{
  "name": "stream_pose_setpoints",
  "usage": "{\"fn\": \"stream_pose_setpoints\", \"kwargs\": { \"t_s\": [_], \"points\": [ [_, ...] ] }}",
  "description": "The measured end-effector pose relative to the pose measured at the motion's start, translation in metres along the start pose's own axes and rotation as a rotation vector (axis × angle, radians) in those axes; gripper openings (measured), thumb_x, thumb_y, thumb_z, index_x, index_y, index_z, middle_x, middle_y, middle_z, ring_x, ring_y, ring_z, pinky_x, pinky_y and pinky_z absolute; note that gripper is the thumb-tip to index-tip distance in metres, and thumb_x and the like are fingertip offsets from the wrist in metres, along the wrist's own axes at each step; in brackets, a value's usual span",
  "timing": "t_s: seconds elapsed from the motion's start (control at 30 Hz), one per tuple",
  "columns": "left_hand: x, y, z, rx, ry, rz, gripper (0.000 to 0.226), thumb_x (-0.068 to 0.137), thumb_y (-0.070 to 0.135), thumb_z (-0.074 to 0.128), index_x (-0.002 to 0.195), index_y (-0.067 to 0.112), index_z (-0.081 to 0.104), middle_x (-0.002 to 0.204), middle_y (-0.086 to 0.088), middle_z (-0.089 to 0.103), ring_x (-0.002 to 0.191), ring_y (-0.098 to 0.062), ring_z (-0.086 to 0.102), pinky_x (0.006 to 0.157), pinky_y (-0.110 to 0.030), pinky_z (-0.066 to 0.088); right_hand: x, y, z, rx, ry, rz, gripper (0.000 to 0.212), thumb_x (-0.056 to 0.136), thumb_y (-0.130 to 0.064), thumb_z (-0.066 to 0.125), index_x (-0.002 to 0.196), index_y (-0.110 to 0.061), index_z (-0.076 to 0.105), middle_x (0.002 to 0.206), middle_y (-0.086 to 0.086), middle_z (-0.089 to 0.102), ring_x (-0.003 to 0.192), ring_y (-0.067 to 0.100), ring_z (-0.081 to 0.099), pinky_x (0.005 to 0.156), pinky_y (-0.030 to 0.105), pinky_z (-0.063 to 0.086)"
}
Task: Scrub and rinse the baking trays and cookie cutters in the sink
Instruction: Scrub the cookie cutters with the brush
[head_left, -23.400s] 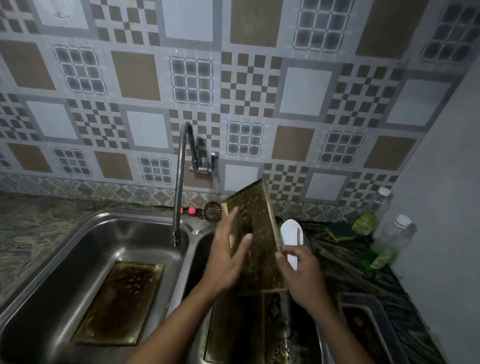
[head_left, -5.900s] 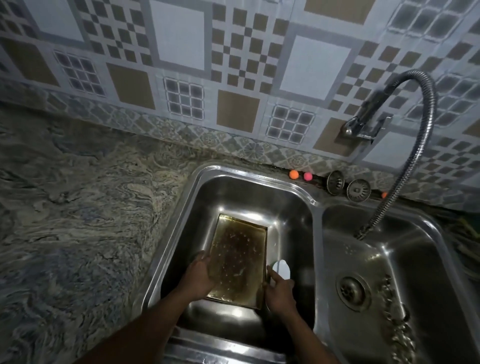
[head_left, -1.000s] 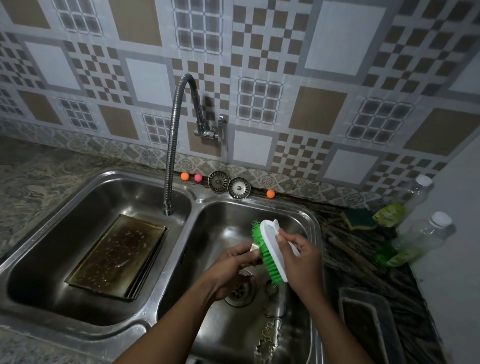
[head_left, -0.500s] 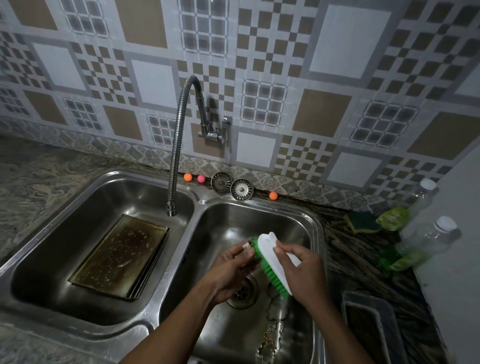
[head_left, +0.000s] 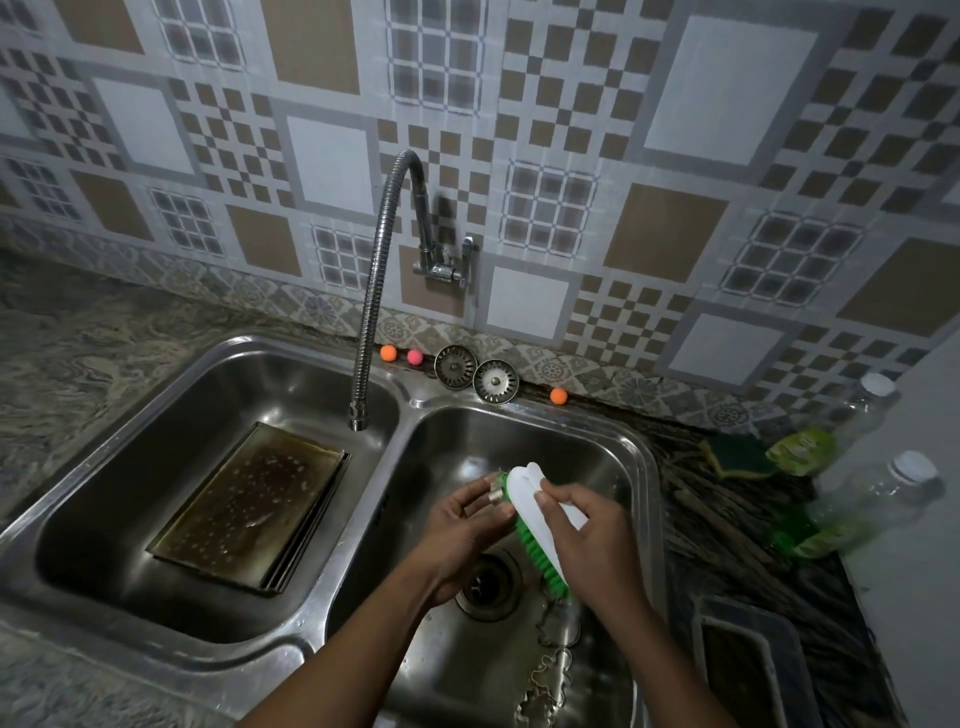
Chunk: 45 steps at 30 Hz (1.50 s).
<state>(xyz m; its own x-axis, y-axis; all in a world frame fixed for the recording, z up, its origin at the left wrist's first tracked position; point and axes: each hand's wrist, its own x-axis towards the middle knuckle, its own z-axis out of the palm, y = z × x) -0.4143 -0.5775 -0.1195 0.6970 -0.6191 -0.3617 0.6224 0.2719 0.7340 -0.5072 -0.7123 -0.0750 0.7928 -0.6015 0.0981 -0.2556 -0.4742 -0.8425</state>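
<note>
Right hand (head_left: 592, 540) gripping white-backed brush (head_left: 535, 499), green bristles against small metal piece, perhaps a cookie cutter (head_left: 496, 492), pinched in left hand (head_left: 462, 535)

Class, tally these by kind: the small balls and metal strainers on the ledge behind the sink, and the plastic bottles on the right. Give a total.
Small balls: 3
Metal strainers: 2
Plastic bottles: 2
Total: 7
</note>
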Motion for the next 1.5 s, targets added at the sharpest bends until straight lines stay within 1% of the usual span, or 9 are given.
{"fn": "stream_pose_setpoints", "kwargs": {
  "t_s": [0.13, 0.27, 0.37, 0.57, 0.73, 0.87, 1.03, 1.23, 1.5],
  "points": [
    [-0.003, -0.003, -0.006, -0.09, 0.088, -0.003, 0.06, 0.068, 0.001, 0.074, 0.126, 0.001, 0.059, 0.121, -0.018, 0.067, 0.102, -0.027, 0.068, 0.087, -0.036, 0.057, 0.0, 0.001, 0.001, 0.003, 0.05, 0.037, 0.009, 0.088, -0.026, 0.068, 0.094, -0.024, 0.075, 0.089, -0.018, 0.067, 0.085, -0.002, 0.062, 0.066, 0.005, 0.039],
    [-0.001, 0.003, -0.01, -0.098, 0.105, 0.0, 0.059, 0.067, 0.003, 0.075, 0.123, -0.001, 0.057, 0.117, -0.019, 0.068, 0.102, -0.028, 0.067, 0.092, -0.04, 0.055, -0.008, -0.011, 0.01, 0.183, 0.027, 0.016, 0.015, 0.088, -0.02, 0.069, 0.084, -0.035, 0.069, 0.09, -0.024, 0.068, 0.094, -0.013, 0.06, 0.073, 0.001, 0.041],
    [-0.004, 0.006, -0.011, -0.083, 0.122, -0.004, 0.055, 0.067, 0.006, 0.075, 0.119, 0.0, 0.057, 0.105, -0.018, 0.07, 0.089, -0.025, 0.071, 0.08, -0.037, 0.059, -0.008, -0.009, 0.009, 0.178, 0.033, 0.036, 0.02, 0.088, -0.021, 0.069, 0.081, -0.039, 0.067, 0.088, -0.024, 0.067, 0.091, -0.016, 0.058, 0.073, 0.01, 0.041],
    [-0.005, 0.005, -0.007, 0.041, 0.068, -0.019, 0.049, 0.072, 0.01, 0.077, 0.119, 0.008, 0.062, 0.11, -0.02, 0.071, 0.095, -0.031, 0.07, 0.082, -0.044, 0.057, -0.016, -0.013, 0.008, 0.279, 0.064, -0.01, 0.023, 0.087, -0.017, 0.07, 0.085, -0.04, 0.068, 0.089, -0.029, 0.069, 0.095, -0.014, 0.06, 0.075, 0.001, 0.041],
    [-0.003, 0.005, -0.011, 0.206, 0.058, -0.009, 0.053, 0.073, -0.018, 0.071, 0.121, 0.005, 0.063, 0.107, -0.022, 0.072, 0.098, -0.033, 0.069, 0.087, -0.044, 0.057, -0.015, -0.01, 0.0, 0.282, 0.05, -0.042, 0.02, 0.086, -0.015, 0.07, 0.09, -0.035, 0.071, 0.099, -0.032, 0.068, 0.096, -0.012, 0.061, 0.078, 0.003, 0.043],
    [-0.006, 0.003, -0.01, 0.418, 0.049, 0.056, 0.052, 0.072, -0.016, 0.073, 0.117, 0.008, 0.067, 0.101, -0.01, 0.075, 0.087, -0.024, 0.073, 0.07, -0.03, 0.057, -0.011, -0.006, 0.003, 0.126, -0.011, -0.118, 0.017, 0.085, -0.014, 0.071, 0.096, -0.027, 0.075, 0.094, -0.027, 0.07, 0.094, -0.014, 0.06, 0.077, 0.001, 0.041],
    [-0.009, 0.002, -0.009, 0.551, 0.036, 0.096, 0.045, 0.07, -0.007, 0.079, 0.107, 0.019, 0.074, 0.099, 0.002, 0.076, 0.094, -0.024, 0.072, 0.086, -0.04, 0.058, -0.003, -0.003, 0.005, 0.183, 0.045, -0.087, 0.014, 0.086, -0.015, 0.071, 0.096, -0.024, 0.075, 0.098, -0.022, 0.07, 0.096, -0.013, 0.061, 0.082, 0.005, 0.044],
    [-0.008, 0.001, -0.007, 0.539, 0.03, 0.126, 0.051, 0.075, -0.019, 0.066, 0.118, 0.01, 0.066, 0.101, -0.005, 0.076, 0.09, -0.03, 0.072, 0.085, -0.044, 0.059, -0.006, -0.007, 0.016, 0.243, 0.052, 0.034, 0.013, 0.088, -0.023, 0.068, 0.088, -0.037, 0.07, 0.094, -0.029, 0.067, 0.094, -0.015, 0.059, 0.072, 0.002, 0.041],
    [-0.008, 0.0, -0.018, 0.541, 0.048, 0.098, 0.052, 0.072, -0.012, 0.076, 0.116, 0.015, 0.068, 0.102, -0.009, 0.075, 0.092, -0.031, 0.072, 0.087, -0.044, 0.058, -0.004, 0.007, 0.015, 0.136, 0.119, -0.062, 0.013, 0.087, -0.017, 0.07, 0.098, -0.021, 0.075, 0.099, -0.025, 0.067, 0.095, -0.021, 0.056, 0.076, 0.0, 0.04]
  ]
}}
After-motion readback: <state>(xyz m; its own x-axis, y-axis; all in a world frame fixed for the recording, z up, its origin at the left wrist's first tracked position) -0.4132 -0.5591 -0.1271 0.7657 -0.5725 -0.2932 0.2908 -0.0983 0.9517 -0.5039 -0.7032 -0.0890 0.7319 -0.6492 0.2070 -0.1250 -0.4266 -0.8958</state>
